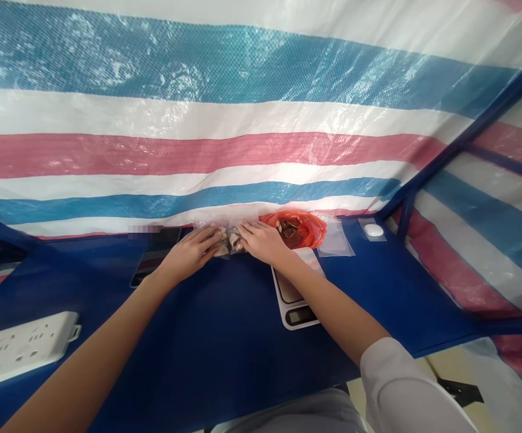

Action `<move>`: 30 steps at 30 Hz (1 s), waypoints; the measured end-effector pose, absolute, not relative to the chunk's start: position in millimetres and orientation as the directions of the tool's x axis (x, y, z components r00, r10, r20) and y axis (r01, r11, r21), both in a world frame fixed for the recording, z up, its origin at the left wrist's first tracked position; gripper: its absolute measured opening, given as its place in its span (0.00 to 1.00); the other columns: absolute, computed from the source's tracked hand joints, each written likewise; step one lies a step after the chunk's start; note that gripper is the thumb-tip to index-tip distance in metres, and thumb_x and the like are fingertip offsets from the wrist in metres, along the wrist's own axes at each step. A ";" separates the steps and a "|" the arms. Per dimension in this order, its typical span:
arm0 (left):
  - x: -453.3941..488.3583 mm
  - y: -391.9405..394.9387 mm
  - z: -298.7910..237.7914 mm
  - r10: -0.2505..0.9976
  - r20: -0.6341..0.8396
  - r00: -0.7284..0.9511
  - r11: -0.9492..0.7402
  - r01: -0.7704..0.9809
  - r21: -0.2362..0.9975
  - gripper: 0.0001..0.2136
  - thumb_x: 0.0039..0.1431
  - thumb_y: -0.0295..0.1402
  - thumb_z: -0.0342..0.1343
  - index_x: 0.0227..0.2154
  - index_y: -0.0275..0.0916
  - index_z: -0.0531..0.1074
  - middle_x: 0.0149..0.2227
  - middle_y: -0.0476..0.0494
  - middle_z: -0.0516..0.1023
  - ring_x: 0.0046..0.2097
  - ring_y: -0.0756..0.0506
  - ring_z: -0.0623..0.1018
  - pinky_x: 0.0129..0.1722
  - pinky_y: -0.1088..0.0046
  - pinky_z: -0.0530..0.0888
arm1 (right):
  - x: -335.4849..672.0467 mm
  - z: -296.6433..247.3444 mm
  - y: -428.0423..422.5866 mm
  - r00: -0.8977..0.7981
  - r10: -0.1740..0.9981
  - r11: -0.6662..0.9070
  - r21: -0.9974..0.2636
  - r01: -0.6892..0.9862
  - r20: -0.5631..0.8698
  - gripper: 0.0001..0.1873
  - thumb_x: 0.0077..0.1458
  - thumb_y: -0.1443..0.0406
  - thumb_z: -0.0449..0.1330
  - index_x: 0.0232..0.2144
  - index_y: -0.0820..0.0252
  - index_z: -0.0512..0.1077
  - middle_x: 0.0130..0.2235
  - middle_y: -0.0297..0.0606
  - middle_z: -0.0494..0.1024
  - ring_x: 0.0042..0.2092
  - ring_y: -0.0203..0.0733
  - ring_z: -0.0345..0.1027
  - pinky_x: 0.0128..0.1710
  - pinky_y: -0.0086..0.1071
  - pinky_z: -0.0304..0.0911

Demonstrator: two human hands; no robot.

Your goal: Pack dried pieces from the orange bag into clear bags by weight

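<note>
My left hand (193, 249) lies over a small clear plastic bag (221, 251) of pale, irregular pieces, its fingers stretched across the top. Beside it, my right hand (263, 242) rests with extended fingers on a second clear bag (235, 242) holding similar pieces; what they are is too small to tell. Both bags are side by side at the back of the blue table, partly hidden by my fingers. Just right of my right hand, an orange-red plastic bag (313, 231) stands open with brown pieces inside. Under my right forearm is a white kitchen scale (290, 313), partly covered.
A dark phone-like slab (150, 261) lies left of my left hand. Flat clear bags (340, 237) and a white round object (373, 230) are at the right. A white power strip (26, 346) sits at the left on the blue table (225, 343). Striped sheeting (198, 153) hangs behind.
</note>
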State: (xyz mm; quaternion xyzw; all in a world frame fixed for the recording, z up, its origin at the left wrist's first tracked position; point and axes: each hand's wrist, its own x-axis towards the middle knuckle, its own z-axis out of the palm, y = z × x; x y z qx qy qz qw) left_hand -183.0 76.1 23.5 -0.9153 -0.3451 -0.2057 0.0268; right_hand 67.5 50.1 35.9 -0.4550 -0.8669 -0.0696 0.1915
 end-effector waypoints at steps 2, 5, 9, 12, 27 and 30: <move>-183.6 76.0 25.6 0.614 0.400 0.680 -0.763 0.641 0.081 0.21 0.71 0.43 0.42 0.56 0.45 0.75 0.60 0.39 0.75 0.63 0.37 0.72 0.64 0.52 0.68 | 67.9 40.0 47.4 -0.496 0.775 0.567 -0.084 0.819 0.392 0.22 0.67 0.60 0.56 0.57 0.65 0.73 0.58 0.50 0.76 0.61 0.51 0.70 0.60 0.42 0.65; -179.9 73.5 28.4 0.622 0.432 0.653 -0.741 0.669 0.058 0.20 0.69 0.41 0.44 0.56 0.44 0.75 0.59 0.38 0.75 0.62 0.36 0.73 0.65 0.51 0.67 | 66.7 45.5 43.4 -0.476 0.779 0.561 -0.115 0.819 0.408 0.25 0.66 0.55 0.57 0.57 0.66 0.73 0.59 0.49 0.75 0.62 0.51 0.67 0.62 0.42 0.64; -167.6 69.1 25.7 0.687 0.446 0.574 -0.659 0.751 0.048 0.22 0.69 0.42 0.44 0.58 0.37 0.72 0.62 0.33 0.72 0.64 0.33 0.70 0.65 0.48 0.65 | 59.7 44.7 41.4 -0.483 0.758 0.581 -0.116 0.806 0.439 0.26 0.68 0.54 0.53 0.59 0.67 0.72 0.63 0.50 0.71 0.65 0.51 0.64 0.66 0.42 0.59; -160.4 68.5 18.4 0.724 0.423 0.546 -0.616 0.786 0.040 0.24 0.70 0.42 0.42 0.59 0.33 0.70 0.64 0.29 0.69 0.66 0.31 0.67 0.65 0.49 0.65 | 54.7 37.9 43.1 -0.498 0.761 0.580 -0.092 0.809 0.415 0.25 0.70 0.58 0.50 0.59 0.69 0.71 0.64 0.51 0.70 0.66 0.53 0.62 0.67 0.44 0.57; -164.7 73.5 10.7 0.700 0.464 0.543 -0.639 0.766 0.066 0.23 0.70 0.43 0.42 0.56 0.35 0.72 0.63 0.30 0.69 0.65 0.33 0.69 0.65 0.50 0.65 | 59.6 29.0 50.5 -0.468 0.747 0.581 -0.122 0.804 0.472 0.22 0.70 0.58 0.51 0.56 0.63 0.74 0.63 0.47 0.72 0.66 0.51 0.63 0.67 0.44 0.57; -158.4 65.9 15.8 0.696 0.510 0.505 -0.613 0.788 0.057 0.21 0.69 0.43 0.44 0.54 0.37 0.74 0.61 0.31 0.72 0.63 0.33 0.71 0.64 0.50 0.66 | 67.7 37.5 43.2 -0.437 0.739 0.582 -0.158 0.798 0.512 0.21 0.69 0.58 0.52 0.55 0.63 0.75 0.62 0.46 0.73 0.67 0.50 0.62 0.69 0.43 0.55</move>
